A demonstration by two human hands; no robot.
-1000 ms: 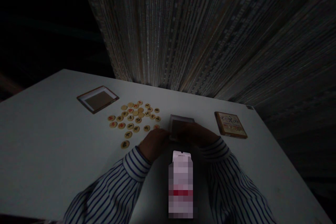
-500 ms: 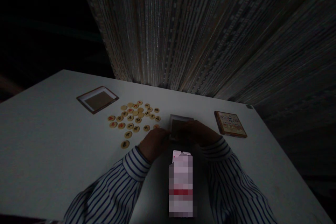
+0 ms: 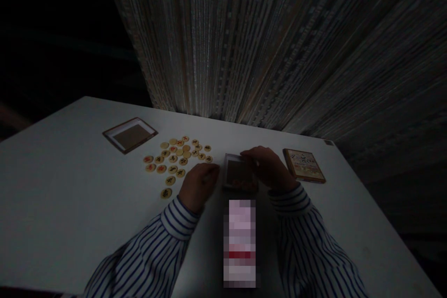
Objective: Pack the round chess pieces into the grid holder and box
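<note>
My left hand (image 3: 199, 186) is closed above the table, just left of the small open box (image 3: 226, 172); its fingers are curled and any piece in them is hidden. Round wooden Chinese chess pieces (image 3: 173, 159), marked in red or black, lie scattered beyond and left of it. A few reddish pieces (image 3: 240, 183) show dimly in the near part of the box. My right hand (image 3: 268, 167) is curled over the box's right side, its fingertips at the far rim, and seems to grip it.
An empty-looking tray or lid (image 3: 131, 135) lies at the back left of the white table (image 3: 87, 205). On the right is a flat box with a printed cover (image 3: 304, 165). A pixelated pinkish patch (image 3: 240, 237) sits between my forearms. Ribbed curtain-like fabric (image 3: 223, 46) hangs behind.
My left hand has drawn back left from the box, over the nearest chess pieces. My right hand has shifted up and right, uncovering the box's inside and the reddish pieces.
</note>
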